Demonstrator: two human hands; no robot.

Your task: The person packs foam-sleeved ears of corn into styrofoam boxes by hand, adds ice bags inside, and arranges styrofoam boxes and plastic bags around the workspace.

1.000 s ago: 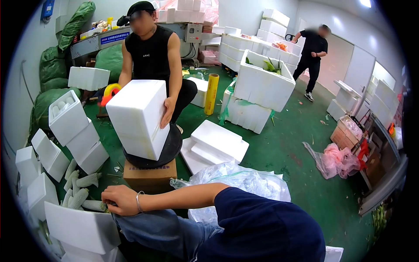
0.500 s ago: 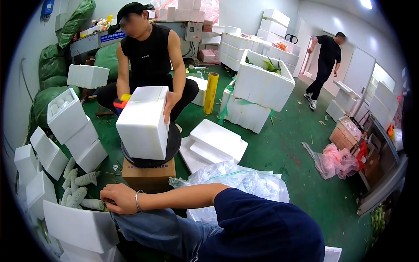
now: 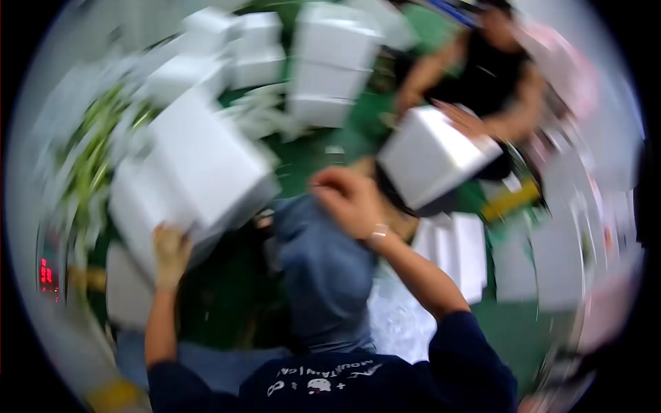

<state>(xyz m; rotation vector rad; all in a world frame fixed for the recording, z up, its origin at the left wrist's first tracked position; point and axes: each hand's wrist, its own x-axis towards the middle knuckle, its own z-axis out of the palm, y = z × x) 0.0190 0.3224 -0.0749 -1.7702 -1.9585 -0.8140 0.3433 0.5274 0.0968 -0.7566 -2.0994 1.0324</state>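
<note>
My left hand (image 3: 171,251) is up against the near side of a white foam box (image 3: 141,199), its fingers smeared by motion so their grip is unclear. Another foam box (image 3: 210,155) sits tilted just beyond, against the first. Over my denim-covered knee (image 3: 320,251) hovers my right hand (image 3: 351,203), wearing a bracelet, fingers loosely bent and apart with nothing visible in them. The whole view is blurred.
A co-worker in black (image 3: 489,76) sits at upper right, hands on a white foam box (image 3: 430,155). Stacked foam boxes (image 3: 334,65) stand ahead. Green stalks (image 3: 96,148) lie left, above a red-lit display (image 3: 47,270). Clear plastic (image 3: 399,316) and foam lids (image 3: 454,251) lie right.
My view has swung left and down. My left hand has come into sight at the foam box. My right hand is now above my knee, away from the box and netted pieces at left.
</note>
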